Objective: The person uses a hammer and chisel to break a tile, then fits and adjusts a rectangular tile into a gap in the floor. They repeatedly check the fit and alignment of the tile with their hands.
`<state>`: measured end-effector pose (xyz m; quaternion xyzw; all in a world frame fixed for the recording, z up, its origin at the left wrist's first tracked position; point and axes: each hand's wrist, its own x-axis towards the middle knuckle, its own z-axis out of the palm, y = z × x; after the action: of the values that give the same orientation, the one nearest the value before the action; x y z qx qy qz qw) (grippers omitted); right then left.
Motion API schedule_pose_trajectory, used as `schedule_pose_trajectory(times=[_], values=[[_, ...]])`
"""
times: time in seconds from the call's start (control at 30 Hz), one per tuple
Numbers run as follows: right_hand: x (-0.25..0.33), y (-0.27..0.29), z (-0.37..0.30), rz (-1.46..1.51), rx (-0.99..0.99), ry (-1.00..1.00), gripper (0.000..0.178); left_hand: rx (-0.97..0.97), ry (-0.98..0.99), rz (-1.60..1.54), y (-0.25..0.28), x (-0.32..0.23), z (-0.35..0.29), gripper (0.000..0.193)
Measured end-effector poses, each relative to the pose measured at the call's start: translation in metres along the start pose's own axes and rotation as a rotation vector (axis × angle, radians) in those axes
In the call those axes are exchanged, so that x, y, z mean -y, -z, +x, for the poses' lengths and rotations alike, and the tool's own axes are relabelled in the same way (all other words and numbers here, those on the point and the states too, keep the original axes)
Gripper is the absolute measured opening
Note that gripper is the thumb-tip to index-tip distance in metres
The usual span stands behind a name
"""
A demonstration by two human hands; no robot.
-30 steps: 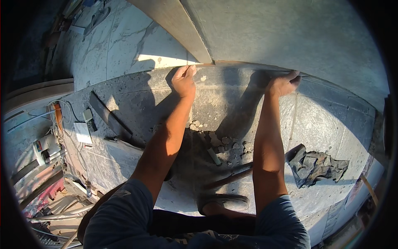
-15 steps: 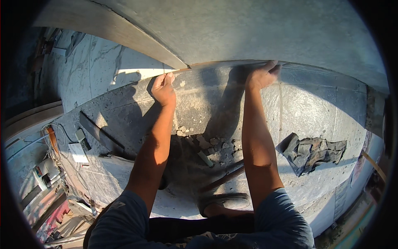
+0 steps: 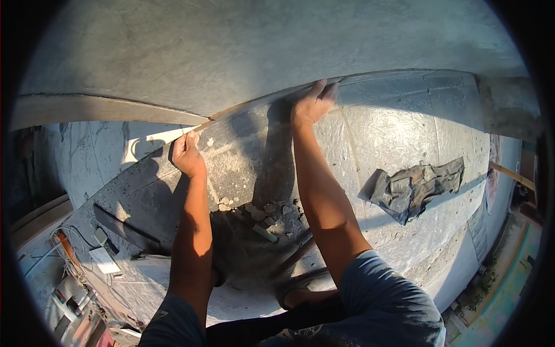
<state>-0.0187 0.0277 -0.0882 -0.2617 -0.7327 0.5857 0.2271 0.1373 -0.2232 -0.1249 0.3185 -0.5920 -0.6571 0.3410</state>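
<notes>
A long thin strip (image 3: 248, 107), brownish along its lit edge, runs along the foot of the grey plastered wall (image 3: 260, 40). My left hand (image 3: 188, 155) is closed at the strip's left part, thumb and fingertips pinched together by the wall's corner. My right hand (image 3: 313, 107) curls around the strip farther right, its fingertips against the wall's lower edge. The strip's right end is hard to make out against the wall. Both arms reach forward over a dark, rough patch of floor (image 3: 237, 173).
Broken mortar bits (image 3: 277, 217) and a small greenish block (image 3: 265, 233) lie between my arms, near a dark bar (image 3: 295, 257). A crumpled dark sheet (image 3: 419, 188) lies right. At left are a flat dark bar (image 3: 127, 226), a white box (image 3: 104, 261) and tangled cables (image 3: 75, 254).
The view has swung, so the wall corner, both hands and the floor items sit farther left in the picture. Both hands stay at the strip along the wall's foot.
</notes>
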Motion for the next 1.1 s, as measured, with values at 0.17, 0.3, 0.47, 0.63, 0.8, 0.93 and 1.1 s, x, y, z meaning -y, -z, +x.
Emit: schedule_pose_trajectory(times=[0.17, 0.3, 0.47, 0.63, 0.8, 0.93, 1.1], values=[[0.002, -0.008, -0.005, 0.132, -0.051, 0.007, 0.084, 0.029, -0.011, 0.011, 0.005, 0.001, 0.004, 0.014], [-0.009, -0.006, -0.003, 0.117, -0.053, 0.041, 0.086, 0.030, -0.019, 0.045, 0.002, 0.004, 0.005, 0.012], [-0.005, -0.001, -0.009, 0.029, -0.030, 0.149, 0.085, 0.033, -0.026, 0.050, 0.005, 0.009, 0.006, 0.013], [0.007, -0.003, -0.014, -0.069, -0.026, 0.206, 0.079, 0.019, -0.014, 0.109, 0.012, 0.009, 0.009, 0.013], [0.005, 0.000, -0.011, -0.045, 0.008, 0.193, 0.085, 0.012, 0.028, -0.003, 0.006, 0.008, 0.010, 0.011], [0.005, -0.001, -0.011, -0.098, 0.011, 0.237, 0.088, 0.010, 0.003, 0.053, 0.000, 0.002, 0.005, 0.011], [0.005, -0.003, -0.014, -0.134, 0.037, 0.262, 0.086, 0.023, -0.028, 0.068, 0.002, -0.001, 0.005, 0.012]])
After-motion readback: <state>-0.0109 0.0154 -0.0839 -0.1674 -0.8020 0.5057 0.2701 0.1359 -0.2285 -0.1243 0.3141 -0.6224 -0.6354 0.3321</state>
